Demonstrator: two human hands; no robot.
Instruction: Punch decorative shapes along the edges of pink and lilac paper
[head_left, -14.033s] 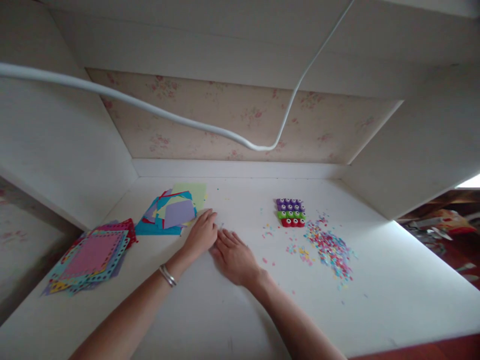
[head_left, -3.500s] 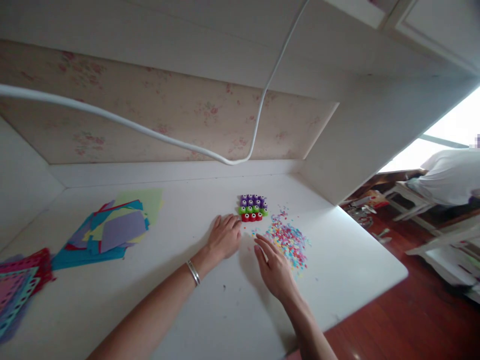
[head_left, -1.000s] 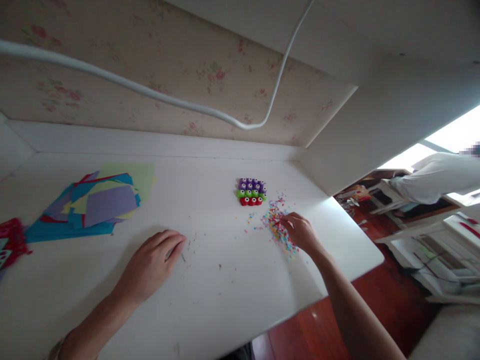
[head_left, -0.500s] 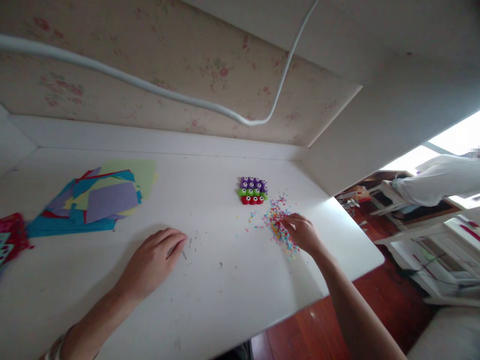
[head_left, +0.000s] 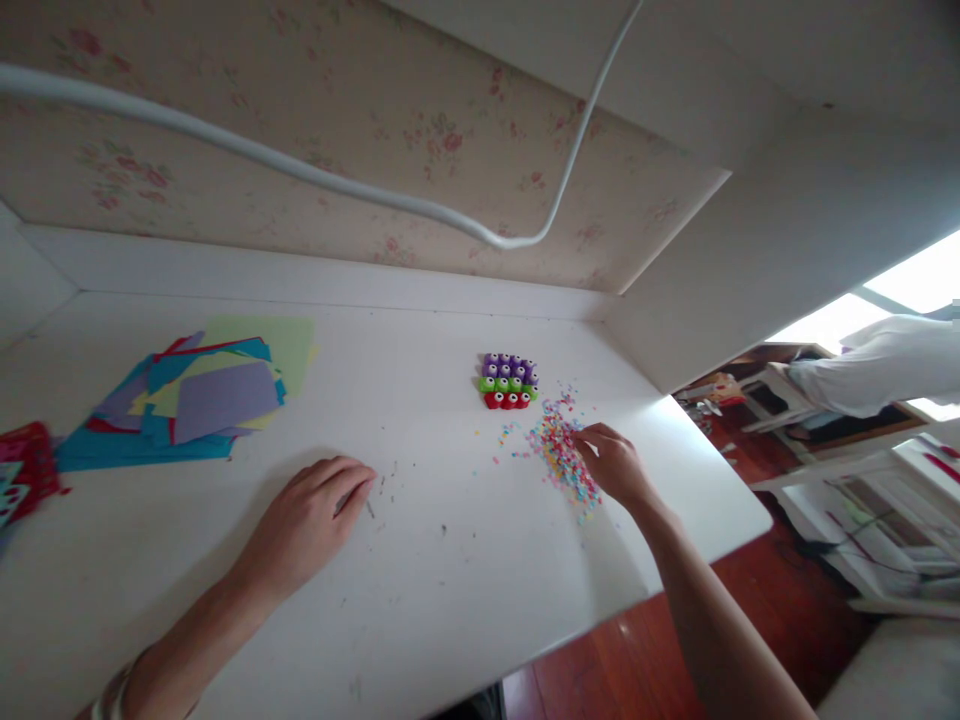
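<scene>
My right hand (head_left: 611, 462) is at the right edge of a loose heap of tiny multicoloured bits (head_left: 564, 455), thumb and fingertips pinched together. Whatever is between those fingertips, if anything, is too small to make out. On the bare tabletop to the left rests my left hand (head_left: 319, 515), its thumb tip against the curled fingers and nothing visible in it. Just behind the heap stands a tight block of small one-eyed figures (head_left: 510, 382), purple at the back, green in the middle and red in front.
Coloured paper sheets (head_left: 225, 400) lie overlapped on the left of the white table (head_left: 420, 620). A red patterned packet (head_left: 30, 470) is at the far left edge. A white cable (head_left: 420, 207) hangs before the flowered wall. Another person in white (head_left: 885, 365) is at the far right.
My right hand has shifted slightly to the right over the heap, still pinched. My left hand stays where it was. The view has moved very slightly.
</scene>
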